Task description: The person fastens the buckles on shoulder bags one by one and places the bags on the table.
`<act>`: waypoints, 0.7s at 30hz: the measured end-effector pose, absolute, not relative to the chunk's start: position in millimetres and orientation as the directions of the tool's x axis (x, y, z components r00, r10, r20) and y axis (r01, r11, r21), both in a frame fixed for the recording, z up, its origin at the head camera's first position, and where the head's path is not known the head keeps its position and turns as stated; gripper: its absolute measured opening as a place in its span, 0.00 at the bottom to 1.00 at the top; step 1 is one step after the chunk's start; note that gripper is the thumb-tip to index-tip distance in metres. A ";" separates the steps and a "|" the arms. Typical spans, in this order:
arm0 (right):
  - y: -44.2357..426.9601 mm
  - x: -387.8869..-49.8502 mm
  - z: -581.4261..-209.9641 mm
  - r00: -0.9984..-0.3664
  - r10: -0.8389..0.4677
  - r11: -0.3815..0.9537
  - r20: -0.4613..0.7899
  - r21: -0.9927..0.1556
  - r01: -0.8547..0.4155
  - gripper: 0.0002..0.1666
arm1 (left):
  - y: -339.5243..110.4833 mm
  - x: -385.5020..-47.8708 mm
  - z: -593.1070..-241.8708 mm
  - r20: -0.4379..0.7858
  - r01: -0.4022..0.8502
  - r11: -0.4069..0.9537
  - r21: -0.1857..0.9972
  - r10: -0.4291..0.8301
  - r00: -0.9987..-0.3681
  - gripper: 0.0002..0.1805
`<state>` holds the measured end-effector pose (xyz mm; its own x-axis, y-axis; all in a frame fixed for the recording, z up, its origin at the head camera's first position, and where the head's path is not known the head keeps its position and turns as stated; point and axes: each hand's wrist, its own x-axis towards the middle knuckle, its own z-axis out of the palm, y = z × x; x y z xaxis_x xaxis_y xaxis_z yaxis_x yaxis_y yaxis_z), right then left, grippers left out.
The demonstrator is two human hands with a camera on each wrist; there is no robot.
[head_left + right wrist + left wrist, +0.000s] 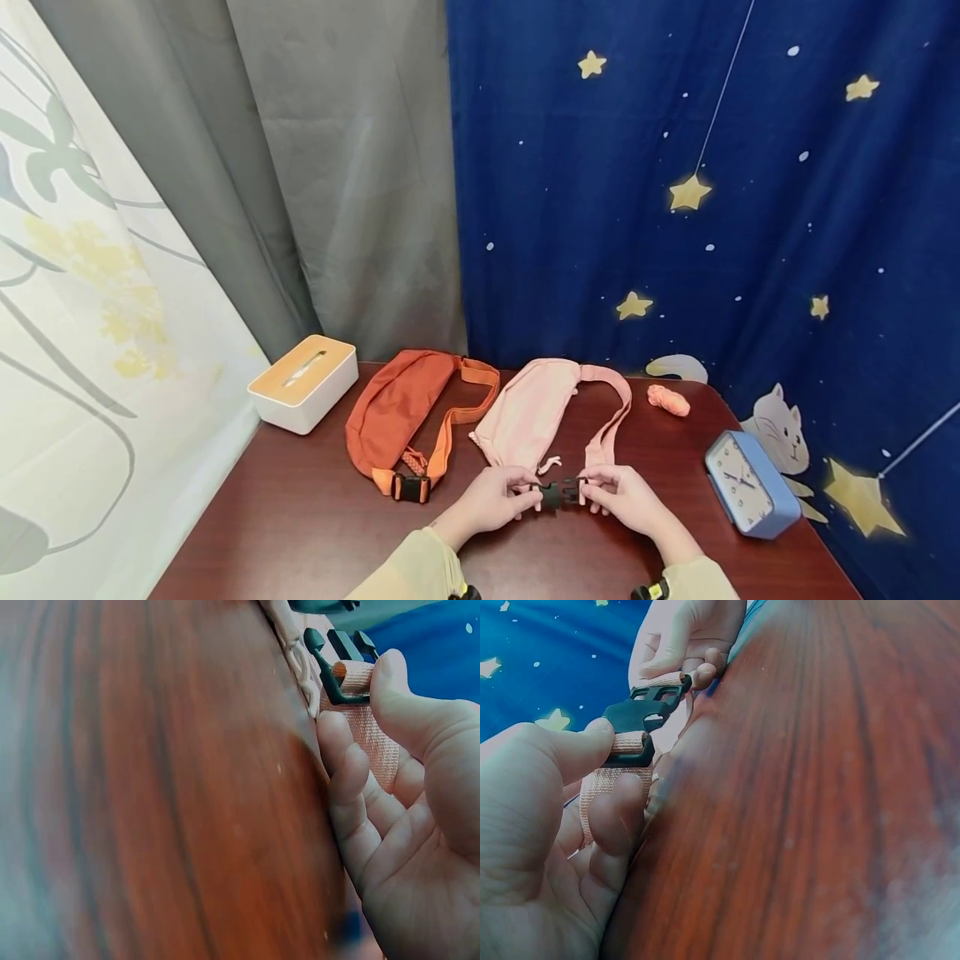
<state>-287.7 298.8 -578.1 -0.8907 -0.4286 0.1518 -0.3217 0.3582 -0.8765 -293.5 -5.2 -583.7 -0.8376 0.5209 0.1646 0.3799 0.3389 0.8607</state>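
Observation:
A pink waist bag (528, 412) lies on the dark red wooden table, its strap (618, 400) curving round to the right. My left hand (491, 500) pinches the black socket half of its side-release buckle (626, 716) by the webbing end, thumb on top. Opposite, my right hand (626, 500) pinches the pronged half of the buckle (345, 664), with pink webbing looped through its bar. The prongs face the socket, and a small gap parts the two halves in the head view. Both hands are low over the table, in front of the bag.
Left of the pink bag lies an orange-red waist bag (401, 408) with its black buckle (412, 488) fastened. A white tissue box (315, 392) with a wooden lid stands at the back left. To the right are a coral yarn bundle (668, 400) and a blue clock (752, 483).

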 end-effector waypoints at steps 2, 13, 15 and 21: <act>295.4 -288.3 -578.5 -0.891 -0.427 0.357 0.151 -0.878 -0.320 0.13 | -5.3 -293.7 -583.0 0.164 0.377 0.336 0.863 0.519 -0.839 0.06; 290.2 -289.5 -580.7 -0.892 -0.430 0.379 0.137 -0.869 -0.317 0.12 | -4.5 -293.4 -583.2 0.163 0.362 0.327 0.873 0.503 -0.849 0.06; 290.3 -289.4 -580.9 -0.894 -0.428 0.385 0.131 -0.869 -0.311 0.13 | -4.4 -293.1 -582.3 0.165 0.360 0.325 0.875 0.498 -0.852 0.06; 290.8 -288.6 -581.4 -0.897 -0.429 0.383 0.108 -0.877 -0.289 0.14 | -4.8 -292.1 -581.6 0.172 0.360 0.322 0.875 0.488 -0.856 0.05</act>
